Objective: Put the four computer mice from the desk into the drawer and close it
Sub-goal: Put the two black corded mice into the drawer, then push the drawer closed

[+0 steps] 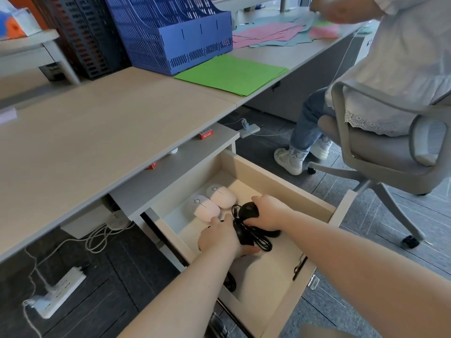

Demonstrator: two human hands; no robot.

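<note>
The drawer (pixel 280 184) under the desk stands pulled out. Two pale pink mice (pixel 207 207) (pixel 222 195) lie side by side at its back left. Both my hands are inside the drawer. My right hand (pixel 269 212) is closed over a black wired mouse (pixel 249 209). Just in front of it, my left hand (pixel 219 236) holds a second black mouse (pixel 241 236), mostly hidden under my fingers. Their black cables (pixel 260 240) lie tangled between my hands. No mouse is on the desk top (pixel 97 132).
A blue file rack (pixel 170 32), a black rack (pixel 83 35) and green paper (pixel 231 74) sit at the desk's far side. A person sits on a grey office chair (pixel 380 152) to the right. Power strips (pixel 58 292) and white cables lie on the floor at left.
</note>
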